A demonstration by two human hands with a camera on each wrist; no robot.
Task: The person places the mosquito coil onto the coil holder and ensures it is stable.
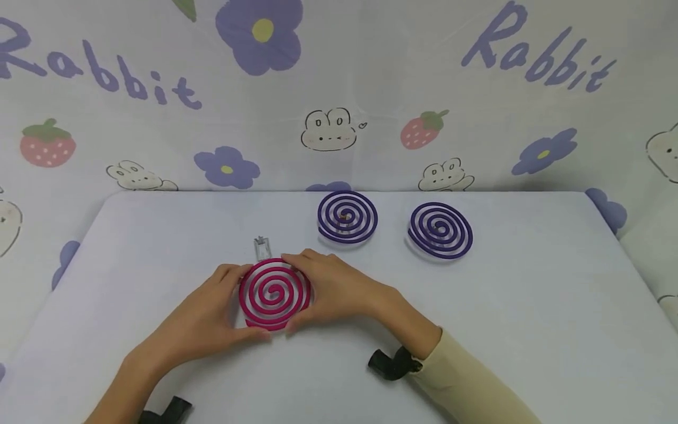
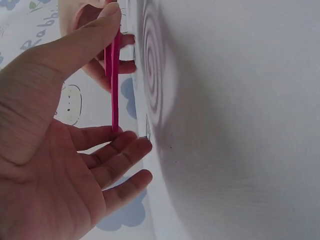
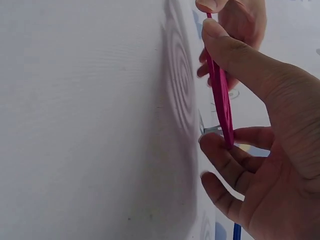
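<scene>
A pink mosquito coil [image 1: 275, 290] is held between both hands just above the white table; its spiral shadow falls on the surface below in both wrist views. My left hand [image 1: 203, 318] pinches the coil's left rim, thumb at the near edge and fingertips at the far side. Opposite it, my right hand [image 1: 341, 288] grips the right rim the same way. Edge-on in the left wrist view, the coil [image 2: 115, 90] spans from thumb to fingers. A small clear or metal stand [image 1: 262, 248] lies right behind the coil, partly hidden by it.
Two purple mosquito coils [image 1: 348, 217] [image 1: 441, 231] sit toward the back of the white table [image 1: 529, 330], each raised slightly with a shadow beneath. Behind the table hangs a printed cloth [image 1: 365, 70]. Black wrist-worn pieces [image 1: 392, 364] are near both wrists.
</scene>
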